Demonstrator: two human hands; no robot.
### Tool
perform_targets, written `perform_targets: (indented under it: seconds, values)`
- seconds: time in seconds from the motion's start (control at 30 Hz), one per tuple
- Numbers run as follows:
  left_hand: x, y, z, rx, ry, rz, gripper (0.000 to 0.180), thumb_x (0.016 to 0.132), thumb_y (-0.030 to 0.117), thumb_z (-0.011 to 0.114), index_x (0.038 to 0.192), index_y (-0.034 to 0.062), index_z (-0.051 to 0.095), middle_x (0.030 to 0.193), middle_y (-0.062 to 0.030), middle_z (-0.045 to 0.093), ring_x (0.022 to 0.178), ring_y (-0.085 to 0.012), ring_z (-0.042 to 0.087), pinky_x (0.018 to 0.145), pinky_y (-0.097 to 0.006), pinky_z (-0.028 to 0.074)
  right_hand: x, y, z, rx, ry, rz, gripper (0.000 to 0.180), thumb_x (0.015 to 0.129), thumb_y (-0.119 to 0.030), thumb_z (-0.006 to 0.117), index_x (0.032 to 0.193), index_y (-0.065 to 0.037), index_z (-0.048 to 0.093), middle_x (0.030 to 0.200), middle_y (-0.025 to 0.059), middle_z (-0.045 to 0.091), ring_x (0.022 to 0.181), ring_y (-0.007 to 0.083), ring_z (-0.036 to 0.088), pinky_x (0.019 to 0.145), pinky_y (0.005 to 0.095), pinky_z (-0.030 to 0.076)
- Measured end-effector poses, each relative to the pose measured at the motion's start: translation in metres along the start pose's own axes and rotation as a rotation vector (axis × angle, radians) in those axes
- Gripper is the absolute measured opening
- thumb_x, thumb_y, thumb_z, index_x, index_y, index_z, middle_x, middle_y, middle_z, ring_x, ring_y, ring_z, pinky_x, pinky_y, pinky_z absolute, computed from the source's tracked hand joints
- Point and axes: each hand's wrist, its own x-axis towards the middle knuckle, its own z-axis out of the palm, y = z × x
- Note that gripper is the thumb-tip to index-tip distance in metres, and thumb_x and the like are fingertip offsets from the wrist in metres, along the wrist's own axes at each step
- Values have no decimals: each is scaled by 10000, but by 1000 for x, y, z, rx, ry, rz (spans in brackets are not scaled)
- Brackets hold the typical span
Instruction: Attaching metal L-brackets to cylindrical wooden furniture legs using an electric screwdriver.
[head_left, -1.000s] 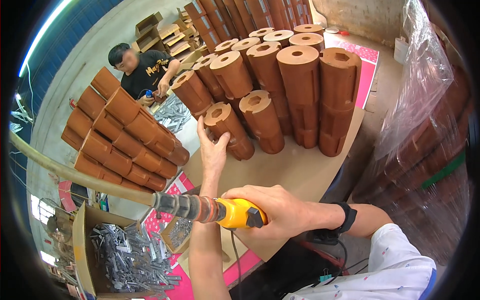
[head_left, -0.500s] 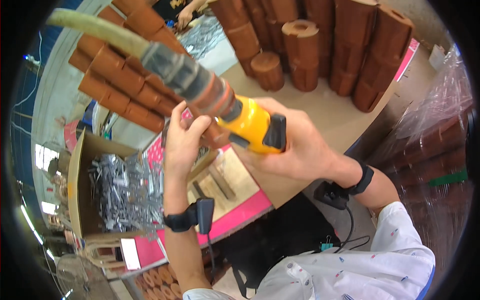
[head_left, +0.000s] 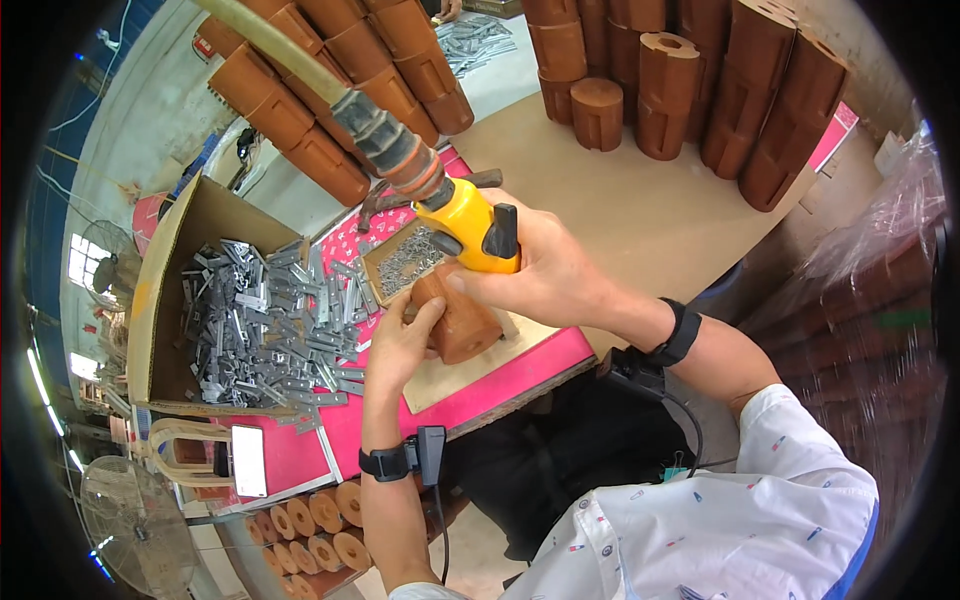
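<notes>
My right hand (head_left: 545,260) is wrapped round a yellow power tool (head_left: 465,220) with black parts and a thick hose (head_left: 275,45) running from it to the upper left. Below the tool, a short reddish-brown wooden cylinder (head_left: 468,330) lies tilted over a pale board (head_left: 435,390). My left hand (head_left: 400,340) grips its left side, thumb on top, the other fingers partly hidden. The right thumb reaches the cylinder's upper end. Just beyond sits a shallow box of small screws (head_left: 405,265), and behind it a hammer (head_left: 378,203) is partly covered by the tool.
A cardboard box (head_left: 165,320) spills grey metal brackets (head_left: 260,330) onto the pink table (head_left: 490,380) at left. Stacks of brown wooden cylinders (head_left: 310,130) stand at the back left, more (head_left: 745,110) at the back right. A fan (head_left: 135,515) stands at lower left. Plastic-wrapped stacks (head_left: 850,330) stand right.
Both hands and the tool have come down toward the board. The wooden cylinder now shows plainly in my left hand, below the tool. The head view has shifted, showing more of the bracket pile.
</notes>
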Motion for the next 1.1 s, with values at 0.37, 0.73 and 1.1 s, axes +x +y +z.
perform_targets:
  seconds: [0.37,0.73,1.1]
  values:
    - [13,-24,4,67,101,102,498,888,291,641,1272,7,502,925,-80,637,710,-125,632,536,-252,512,11,10,11,52,-49,46,443,819,-56,713,1206,-35,499,1007,8,611,911,75,567,813,240,476]
    - [47,-54,-65,738,651,399,376,781,226,709,1082,7,658,898,-197,652,874,-346,627,766,-415,487,8,5,-5,27,-37,104,419,816,-80,717,1178,-37,510,994,6,617,915,76,562,827,244,465]
    - [75,-67,-82,1077,700,255,185,710,133,654,838,0,668,806,-232,665,804,-415,643,750,-495,497,4,14,-19,-22,1,-21,491,796,-96,722,1224,1,502,926,74,612,820,128,572,756,283,480]
